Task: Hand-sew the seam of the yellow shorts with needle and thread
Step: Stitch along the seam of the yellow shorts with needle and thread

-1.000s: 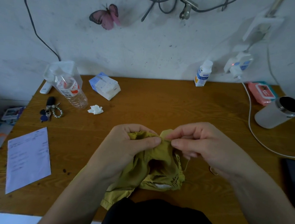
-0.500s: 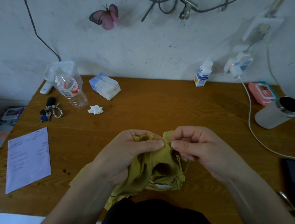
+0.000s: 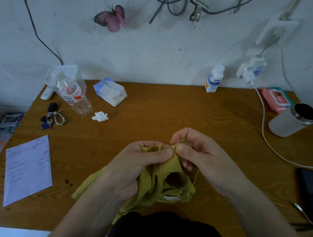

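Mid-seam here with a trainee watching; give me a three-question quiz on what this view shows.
1. True or false: the left hand grips the yellow shorts.
2. Fill in: the right hand pinches the shorts' top edge right beside the left hand's ____.
3. Where does the crumpled tissue lie? A) on the table, close to the plastic bottle B) under the shorts C) in the right hand

Key: 1 true; 2 thumb; 3 A.
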`<state>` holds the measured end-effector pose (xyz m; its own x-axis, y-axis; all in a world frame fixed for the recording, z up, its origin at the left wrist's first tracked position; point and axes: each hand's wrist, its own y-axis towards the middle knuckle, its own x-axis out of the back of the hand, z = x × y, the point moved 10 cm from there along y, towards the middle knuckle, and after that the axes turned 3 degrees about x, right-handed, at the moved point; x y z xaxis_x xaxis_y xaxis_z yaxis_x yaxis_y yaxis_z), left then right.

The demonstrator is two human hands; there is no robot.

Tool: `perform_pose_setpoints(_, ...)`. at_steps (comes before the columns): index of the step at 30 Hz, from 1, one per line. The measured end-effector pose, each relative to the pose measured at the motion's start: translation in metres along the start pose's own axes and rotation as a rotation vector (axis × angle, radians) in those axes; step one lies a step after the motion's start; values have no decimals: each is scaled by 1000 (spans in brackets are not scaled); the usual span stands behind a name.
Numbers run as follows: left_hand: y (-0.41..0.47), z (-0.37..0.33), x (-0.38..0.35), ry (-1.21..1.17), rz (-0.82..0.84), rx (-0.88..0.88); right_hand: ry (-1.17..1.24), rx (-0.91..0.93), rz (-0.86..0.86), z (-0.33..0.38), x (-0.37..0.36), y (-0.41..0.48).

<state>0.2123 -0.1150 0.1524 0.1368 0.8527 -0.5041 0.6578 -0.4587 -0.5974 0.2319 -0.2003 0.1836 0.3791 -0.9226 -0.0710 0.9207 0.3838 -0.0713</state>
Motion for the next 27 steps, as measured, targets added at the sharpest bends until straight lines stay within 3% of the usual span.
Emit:
perform_pose_setpoints(8, 0, -6, 9, -9, -69, -48, -383, 254, -280, 31, 27, -12)
perform_pose_setpoints(15, 3, -3, 7, 17, -70, -56, -705, 474, -297, 52, 2, -15)
perform_pose_setpoints(20, 4, -8, 14, 82, -180, -124, -661, 576, -477, 53, 5, -19)
perform_pose_setpoints(27, 8, -7, 20, 101, -242, -141, -773, 576, -492, 34, -2, -9)
